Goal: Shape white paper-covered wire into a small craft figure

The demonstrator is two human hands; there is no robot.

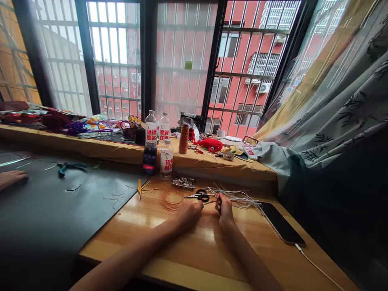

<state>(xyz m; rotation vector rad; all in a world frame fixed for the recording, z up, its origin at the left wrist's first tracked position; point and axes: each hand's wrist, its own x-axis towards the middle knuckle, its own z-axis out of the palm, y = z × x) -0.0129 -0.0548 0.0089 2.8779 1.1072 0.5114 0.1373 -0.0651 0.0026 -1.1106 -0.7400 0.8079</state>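
My left hand (188, 215) and my right hand (224, 209) are close together over the wooden table, both closed in a pinch. A thin brown cord (209, 203) stretches across the gap between them, its ends hidden in my fingers. Just beyond my hands lie black-handled scissors (202, 196), blades pointing left. Left of the scissors sits a loose coil of orange-brown cord (163, 203). A tangle of white strands (242, 201) spreads behind my right hand. Small shiny pieces fill a clear tray (183, 183) farther back.
A phone (283, 222) on a charging cable lies at right. At left are a yellow-handled tool (140, 188), teal pliers (71, 167) on the dark mat (100, 194), and another person's hand (13, 179). Bottles (166, 161) and a thread spool (183, 139) stand near the sill.
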